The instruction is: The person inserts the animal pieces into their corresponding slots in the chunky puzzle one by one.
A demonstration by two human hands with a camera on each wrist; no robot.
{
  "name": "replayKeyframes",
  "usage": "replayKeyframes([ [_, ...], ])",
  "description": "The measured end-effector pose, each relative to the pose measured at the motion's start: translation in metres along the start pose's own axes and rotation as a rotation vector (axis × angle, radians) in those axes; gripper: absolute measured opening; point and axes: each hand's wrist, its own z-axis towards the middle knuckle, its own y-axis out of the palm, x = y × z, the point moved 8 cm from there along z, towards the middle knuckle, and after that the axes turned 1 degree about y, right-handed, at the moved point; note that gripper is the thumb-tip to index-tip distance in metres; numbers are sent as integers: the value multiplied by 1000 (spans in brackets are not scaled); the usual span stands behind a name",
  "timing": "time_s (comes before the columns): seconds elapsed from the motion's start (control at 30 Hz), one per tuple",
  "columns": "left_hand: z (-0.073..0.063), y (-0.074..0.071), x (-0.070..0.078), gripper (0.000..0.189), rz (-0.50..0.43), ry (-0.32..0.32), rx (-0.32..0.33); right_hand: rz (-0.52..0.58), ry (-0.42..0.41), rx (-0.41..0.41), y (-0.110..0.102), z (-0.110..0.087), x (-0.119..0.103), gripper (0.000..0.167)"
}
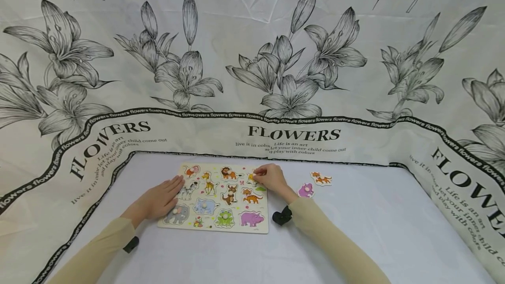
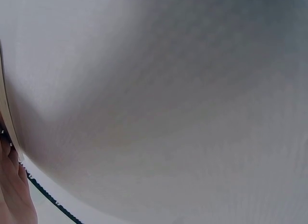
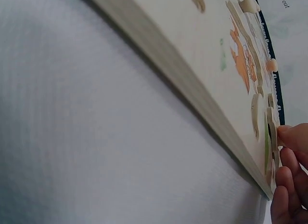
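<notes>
A wooden animal puzzle board lies on the white-covered table. My left hand rests with straight fingers on the board's left edge, near the zebra piece and the elephant piece. In the left wrist view only a bit of that hand shows. At the board's top right corner, my right hand pinches a yellowish puzzle piece, mostly hidden by the fingers. The right wrist view has the thumb and fingers at the board's far edge.
Two loose pieces, an orange tiger-like one and a purple one with a knob, lie right of the board. Several other animal pieces, among them a frog, sit on the board. A flower-printed curtain stands behind.
</notes>
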Motion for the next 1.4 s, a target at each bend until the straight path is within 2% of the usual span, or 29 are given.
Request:
replayKeyframes([
  [0.63, 1, 5, -4, 57, -3, -21, -16, -18, 12, -6, 0, 1, 4, 17],
  [1.0, 0, 3, 0, 56, 1, -6, -5, -6, 35, -17, 1, -1, 5, 15],
  [1.23, -1, -1, 3, 55, -5, -3, 18, -7, 49, -61, 3, -2, 3, 16],
  [1.4, -2, -2, 3, 55, -2, 1, 19, -31, 34, -64, 4, -3, 3, 20],
])
